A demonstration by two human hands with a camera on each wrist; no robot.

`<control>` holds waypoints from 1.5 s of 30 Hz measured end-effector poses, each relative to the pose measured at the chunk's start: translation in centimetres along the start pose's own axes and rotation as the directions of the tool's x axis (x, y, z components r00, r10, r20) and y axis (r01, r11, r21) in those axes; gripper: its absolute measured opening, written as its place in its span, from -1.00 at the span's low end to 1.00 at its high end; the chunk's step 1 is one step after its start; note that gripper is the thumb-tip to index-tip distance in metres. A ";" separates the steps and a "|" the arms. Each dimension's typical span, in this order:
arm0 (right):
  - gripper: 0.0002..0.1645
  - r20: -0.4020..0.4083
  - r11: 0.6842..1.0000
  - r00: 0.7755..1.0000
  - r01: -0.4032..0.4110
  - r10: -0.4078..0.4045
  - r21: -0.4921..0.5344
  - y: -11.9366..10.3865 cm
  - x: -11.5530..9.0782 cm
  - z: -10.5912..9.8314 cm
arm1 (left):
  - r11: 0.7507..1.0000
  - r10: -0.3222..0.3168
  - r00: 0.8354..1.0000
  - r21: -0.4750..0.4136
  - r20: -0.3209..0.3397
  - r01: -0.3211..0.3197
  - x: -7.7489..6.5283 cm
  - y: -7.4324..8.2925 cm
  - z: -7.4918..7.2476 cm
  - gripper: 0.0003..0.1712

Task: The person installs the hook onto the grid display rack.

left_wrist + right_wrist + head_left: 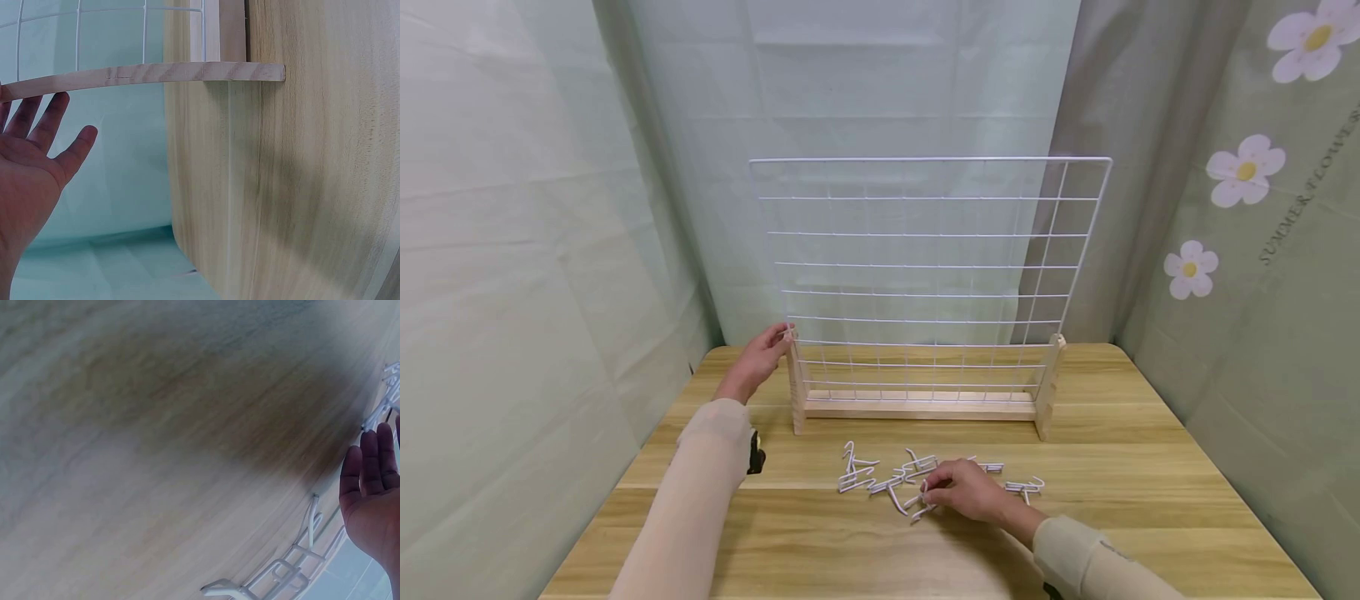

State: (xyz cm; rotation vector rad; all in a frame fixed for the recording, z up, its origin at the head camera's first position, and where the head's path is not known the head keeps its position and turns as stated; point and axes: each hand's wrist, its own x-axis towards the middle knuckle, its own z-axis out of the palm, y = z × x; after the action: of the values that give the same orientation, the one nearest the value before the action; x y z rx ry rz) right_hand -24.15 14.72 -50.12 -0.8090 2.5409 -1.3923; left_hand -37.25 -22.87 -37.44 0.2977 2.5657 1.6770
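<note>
The step in hand looks to be picking up a single piece: the right hand (966, 492) has its thumb and fingertips closed on a white hook (923, 498) low over the bench (1150, 508), in front of the wooden stand (921, 410). Whether that hook is clear of the bench cannot be told. The left hand (758, 360) reaches to the top of the stand's left upright, fingers fairly straight, seemingly pinching it lightly. A wire grid (925, 267) rises from the stand. Other hooks (854, 479) lie clustered just beside the right hand, so the next move probably calls for a careful lift, without snagging neighbours.
</note>
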 end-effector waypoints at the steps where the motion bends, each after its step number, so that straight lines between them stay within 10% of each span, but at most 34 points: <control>1: -0.95 -0.003 1.000 1.000 -0.005 0.005 -0.001 0.0 0.0 0.0 | 1.000 0.002 1.000 0.002 0.002 -0.002 0.0 0.0 0.0 -0.38; 23: -0.88 -0.149 0.999 0.988 -0.043 0.043 0.008 -2.2 1.0 -1.6 | 1.000 -0.007 1.000 0.003 -0.009 0.008 0.1 -0.1 -0.1 -0.39; 45: -0.92 -0.350 0.970 0.916 -0.129 0.196 0.206 -4.2 2.2 -3.0 | 1.000 -0.014 1.000 0.010 0.002 0.014 0.0 0.0 -0.1 -0.36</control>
State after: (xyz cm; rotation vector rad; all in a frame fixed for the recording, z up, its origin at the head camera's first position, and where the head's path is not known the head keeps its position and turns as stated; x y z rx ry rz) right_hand -25.50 14.00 -44.76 -0.3173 2.6106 -1.8269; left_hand -37.31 -22.96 -37.42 0.2810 2.5691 1.6583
